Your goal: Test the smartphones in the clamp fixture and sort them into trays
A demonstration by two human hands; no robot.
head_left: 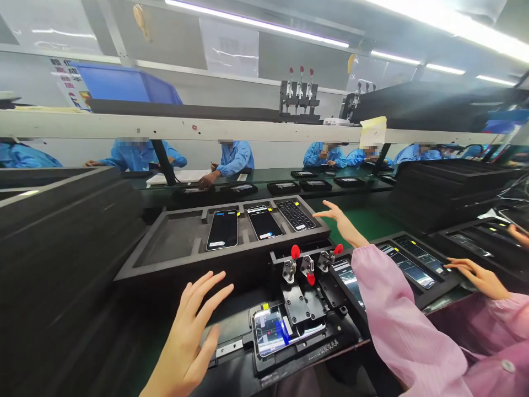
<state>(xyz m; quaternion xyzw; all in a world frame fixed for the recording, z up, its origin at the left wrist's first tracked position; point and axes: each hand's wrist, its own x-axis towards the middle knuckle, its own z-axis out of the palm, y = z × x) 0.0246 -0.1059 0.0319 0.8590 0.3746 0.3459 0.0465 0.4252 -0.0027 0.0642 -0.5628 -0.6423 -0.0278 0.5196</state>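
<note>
My left hand is raised at the lower middle with its fingers spread, holding nothing. Just right of it, a smartphone lies face up in a black clamping fixture, partly under its metal plates. Red-tipped toggle clamps stand at the fixture's back. Beyond sits a black foam tray with three phones, among them a dark-screened phone. My right hand, in a pink sleeve, hovers at the tray's right end with fingers stretched out and nothing in them. Whether it touches the tray, I cannot tell.
At right, a co-worker's hand rests by another phone tray. Black trays are stacked at left and right. A white shelf crosses above; people in blue work beyond the green bench.
</note>
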